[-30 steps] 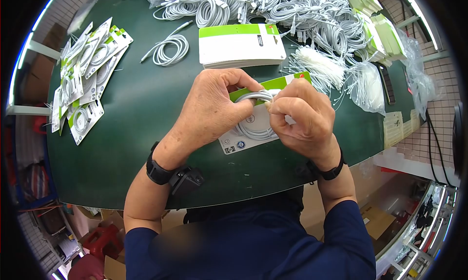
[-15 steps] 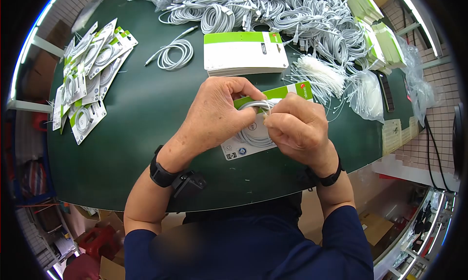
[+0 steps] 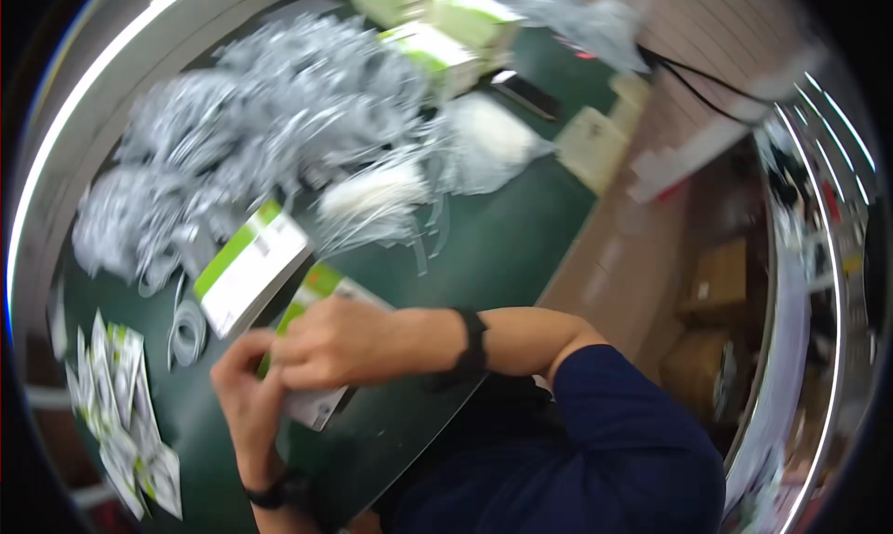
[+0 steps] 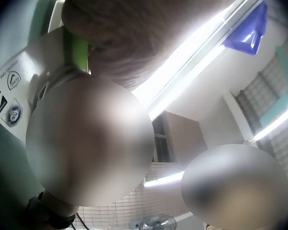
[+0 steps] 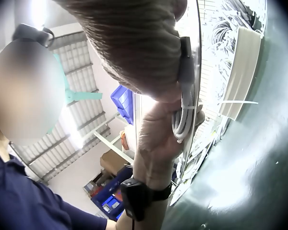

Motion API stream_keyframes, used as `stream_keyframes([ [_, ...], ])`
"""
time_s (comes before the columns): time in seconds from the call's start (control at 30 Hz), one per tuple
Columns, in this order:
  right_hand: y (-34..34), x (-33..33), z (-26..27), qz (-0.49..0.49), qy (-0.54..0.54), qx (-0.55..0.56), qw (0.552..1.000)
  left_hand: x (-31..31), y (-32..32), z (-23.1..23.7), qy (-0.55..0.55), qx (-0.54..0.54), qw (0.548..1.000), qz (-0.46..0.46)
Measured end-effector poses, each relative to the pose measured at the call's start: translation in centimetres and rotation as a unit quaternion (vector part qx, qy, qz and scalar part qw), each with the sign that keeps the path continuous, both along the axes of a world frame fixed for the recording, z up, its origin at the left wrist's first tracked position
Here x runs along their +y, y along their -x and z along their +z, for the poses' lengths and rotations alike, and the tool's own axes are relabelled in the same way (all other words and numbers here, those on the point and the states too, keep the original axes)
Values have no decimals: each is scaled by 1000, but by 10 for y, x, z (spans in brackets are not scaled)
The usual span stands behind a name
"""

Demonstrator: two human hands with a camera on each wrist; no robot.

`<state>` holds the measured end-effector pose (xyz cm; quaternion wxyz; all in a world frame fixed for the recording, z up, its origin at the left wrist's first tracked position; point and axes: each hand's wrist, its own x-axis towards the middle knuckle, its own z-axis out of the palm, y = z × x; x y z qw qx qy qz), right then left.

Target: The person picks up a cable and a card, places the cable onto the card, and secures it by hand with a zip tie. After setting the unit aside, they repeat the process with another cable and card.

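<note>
A white-and-green packaging card (image 3: 312, 408) is between my two hands, with a coiled white cable (image 5: 182, 120) against its face. My left hand (image 3: 246, 385) grips the card and coil at their edge. Curled over the card's front, my right hand (image 3: 335, 343) has its fingertips at the coil, pinching a thin white cable tie (image 5: 188, 107) there, largely hidden by the fingers. A narrow white tie end (image 5: 237, 102) sticks out behind the card. Printed logos (image 4: 13, 112) show on the card's corner in the left wrist view.
A stack of cards (image 3: 256, 269) lies just beyond the hands, beside a loose coiled cable (image 3: 188, 332). Behind are a big cable heap (image 3: 270, 115), white cable ties (image 3: 377, 194) and a phone (image 3: 526, 95). Finished-looking carded cables (image 3: 121, 404) pile at left.
The head view has swung round to the right and is blurred, so the table appears rotated. Both hands stay together at the card and coil.
</note>
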<state>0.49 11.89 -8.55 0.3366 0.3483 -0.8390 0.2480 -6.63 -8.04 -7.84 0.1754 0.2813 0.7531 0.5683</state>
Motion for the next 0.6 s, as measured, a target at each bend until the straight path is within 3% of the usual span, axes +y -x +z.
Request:
stream_keyframes([
  [0.13, 8, 9, -6, -11, 16, -17, 1000, -13, 16, -19, -10, -48, 999, 13],
  [0.23, 15, 38, 9, -4, 213, 5, 977, -6, 19, -18, -49, -24, 999, -5],
  [0.27, 20, 52, 13, -42, 265, -1, 963, -11, 29, -19, -41, -10, 999, -20],
  [0.3, 23, 67, 17, -54, 336, -51, 939, -1, 26, -10, -55, -25, 998, 3],
  [0.33, 26, 79, 19, -63, 406, -99, 906, -3, 19, 6, 35, -41, 998, 35],
  [0.37, 33, 85, 15, -49, 464, -89, 880, 1, 20, 15, 25, -28, 999, 34],
  [0.47, 51, 80, -13, 43, 462, -141, 875, 17, 18, 33, -54, -35, 998, 10],
  [0.53, 54, 67, -19, 49, 331, -160, 929, 34, 2, 59, -28, -21, 999, 34],
  [0.6, 68, 44, -37, 62, 283, -143, 946, 35, 9, 61, -42, -10, 999, 20],
])
